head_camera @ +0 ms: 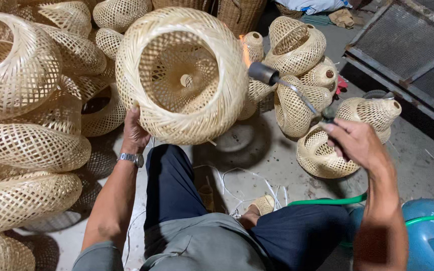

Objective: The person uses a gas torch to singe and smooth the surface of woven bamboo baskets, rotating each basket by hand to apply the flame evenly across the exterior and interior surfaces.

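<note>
L hand (135,133) holds basket (182,75), R hand (355,143) torch (277,80)

Lots you can't make out here. The left hand (135,131) is mostly tucked behind the rim of the big woven bamboo shade (182,75), so its fingers are out of sight. The right hand (355,143) covers the grip of the gas torch (287,85), and whatever valve it has is hidden. The flame (245,50) is a blurry orange smear. The green hose (337,201) slips behind the right forearm, and the blue container (430,238) is chopped by the bottom-right corner (could be a tank, can't say). The stacked shades (21,145) on the left run off the edge, and the far baskets (239,12) are cut at the top.
</note>
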